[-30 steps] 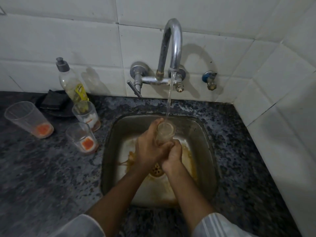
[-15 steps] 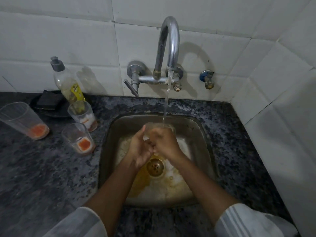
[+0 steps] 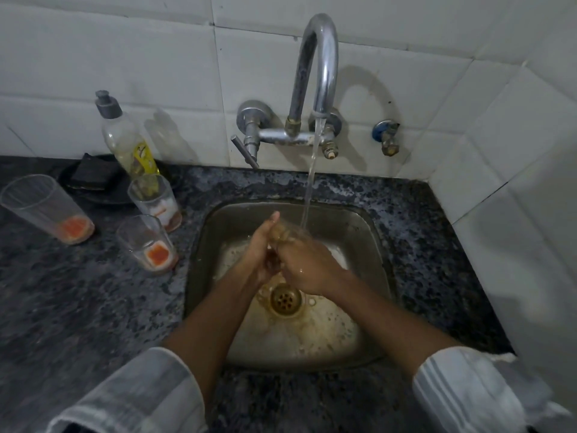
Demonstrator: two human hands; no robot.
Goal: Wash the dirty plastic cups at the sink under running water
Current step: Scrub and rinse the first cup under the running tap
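Over the steel sink (image 3: 371, 254) I hold a clear plastic cup (image 3: 288, 233) under the water stream (image 3: 309, 189) that runs from the curved tap (image 3: 321, 64). My left hand (image 3: 260, 254) grips the cup from the left, thumb up. My right hand (image 3: 307, 267) wraps it from the right and hides most of it. Three dirty clear cups with orange residue stand on the counter to the left: a tall one (image 3: 43, 207), a small one (image 3: 154, 203) and a nearer one (image 3: 145, 243).
A dish soap bottle (image 3: 125, 139) and a black dish with a dark scrub pad (image 3: 90, 178) sit against the tiled wall at the back left. The dark granite counter (image 3: 78, 307) surrounds the sink. The drain (image 3: 284, 300) has brownish water around it. A tiled wall (image 3: 530, 214) closes the right side.
My right hand has moved from below the cup to over its right side. The cup has tilted and sunk lower in the basin, and the orange water has drained away.
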